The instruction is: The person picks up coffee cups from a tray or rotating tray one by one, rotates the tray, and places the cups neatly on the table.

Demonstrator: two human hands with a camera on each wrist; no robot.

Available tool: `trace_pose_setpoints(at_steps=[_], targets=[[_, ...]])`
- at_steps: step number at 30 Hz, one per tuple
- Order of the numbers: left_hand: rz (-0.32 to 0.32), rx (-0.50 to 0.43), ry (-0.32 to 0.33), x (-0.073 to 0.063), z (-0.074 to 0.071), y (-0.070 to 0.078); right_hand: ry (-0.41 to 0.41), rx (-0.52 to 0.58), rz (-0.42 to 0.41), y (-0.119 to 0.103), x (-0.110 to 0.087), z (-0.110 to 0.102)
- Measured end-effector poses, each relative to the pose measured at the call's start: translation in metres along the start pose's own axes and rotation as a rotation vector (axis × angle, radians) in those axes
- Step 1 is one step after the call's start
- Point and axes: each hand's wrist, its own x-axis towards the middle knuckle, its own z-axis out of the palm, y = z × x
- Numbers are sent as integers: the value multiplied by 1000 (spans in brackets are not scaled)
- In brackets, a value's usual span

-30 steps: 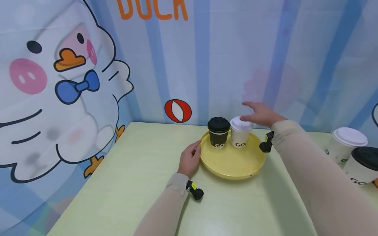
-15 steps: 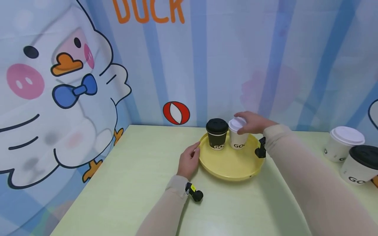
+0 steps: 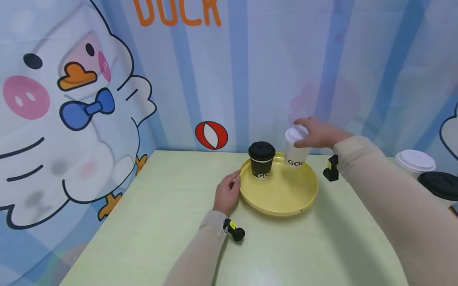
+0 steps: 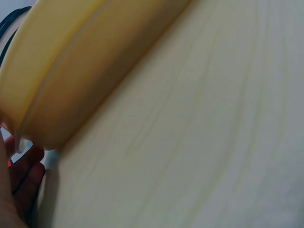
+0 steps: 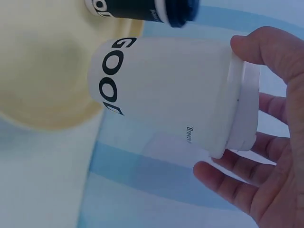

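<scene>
White cup (image 5: 166, 85) (black lettering): right grip (image 3: 316, 133) pinches its lid (image 5: 244, 104); left grip (image 3: 227, 194) holds tray (image 3: 279, 198).

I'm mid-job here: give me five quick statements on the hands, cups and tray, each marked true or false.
1. The right hand grips a white cup near its lid. True.
2. The black cup lies on its side. False: it stands upright on the yellow tray.
3. The left hand is at the tray's edge. True.
4. The black cup has a white lid. False: its lid is black.
5. A white-lidded cup and a black-lidded cup are off the tray, beyond the right sleeve. True.
</scene>
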Motion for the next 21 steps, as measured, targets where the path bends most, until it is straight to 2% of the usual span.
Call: trace_pose_setpoints(at_steps=[7, 13, 17, 21], targets=[[-27, 14, 6, 0, -6, 1, 58, -158, 81, 5, -34, -53], [-39, 16, 10, 0, -9, 3, 48, -222, 196, 30, -72, -84], [-44, 15, 12, -1, -10, 3, 23, -288, 291, 49, -97, -92], [-52, 21, 24, 0, -12, 1, 37, -295, 408, 62, -115, -81]])
